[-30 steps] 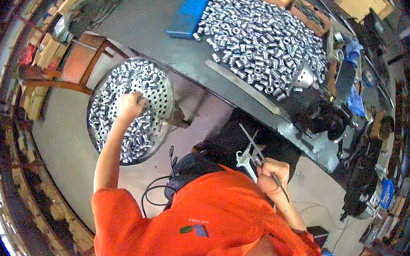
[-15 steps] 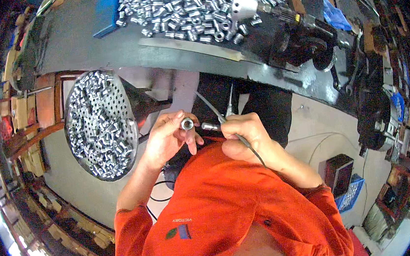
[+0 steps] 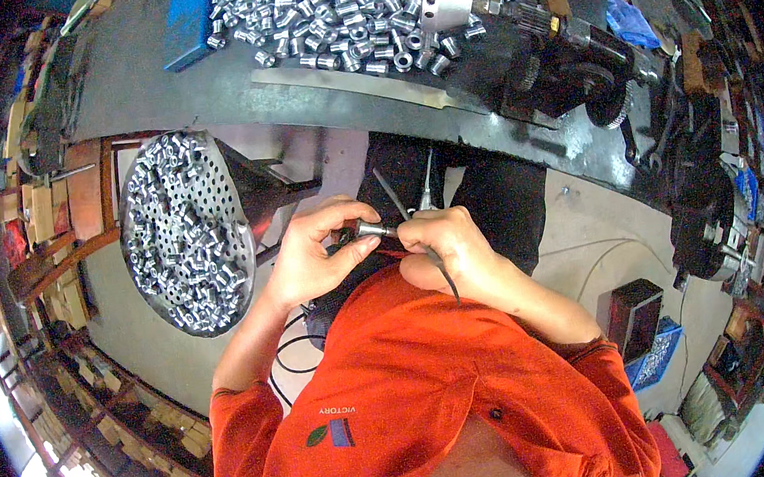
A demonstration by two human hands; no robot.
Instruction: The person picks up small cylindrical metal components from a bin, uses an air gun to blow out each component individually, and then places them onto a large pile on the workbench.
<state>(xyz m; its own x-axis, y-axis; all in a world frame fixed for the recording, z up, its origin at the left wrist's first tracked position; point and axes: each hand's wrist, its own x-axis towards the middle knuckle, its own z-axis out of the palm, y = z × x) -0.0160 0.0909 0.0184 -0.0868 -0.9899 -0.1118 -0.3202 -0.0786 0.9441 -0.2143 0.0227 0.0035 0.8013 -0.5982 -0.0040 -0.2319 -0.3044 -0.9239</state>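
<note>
My left hand (image 3: 323, 249) pinches a short shiny metal bushing (image 3: 367, 228) between thumb and fingers, tilted sideways toward the right. My right hand (image 3: 447, 241) is closed round a slender dark grey rod-like tool (image 3: 389, 190), whose far end points up and left while its other end trails below the fist. The right fingertips meet the bushing's right end. A short metal cylinder seen earlier in this fist is mostly hidden now. Just beyond the right hand stands a silver pointed nozzle-like piece (image 3: 429, 183), against the dark cloth over my lap.
A perforated metal tray (image 3: 227, 175) with many bushings stands at the left. On the dark workbench (image 3: 118, 80) ahead lies a heap of bushings (image 3: 324, 23), beside a blue board (image 3: 188, 23) and a geared machine (image 3: 568, 64). A blue crate (image 3: 655, 355) sits low at the right.
My left hand has turned the bushing from facing up to lying sideways. Both hands have come together, and the right hand's metal cylinder has gone from view at the bushing's end.
</note>
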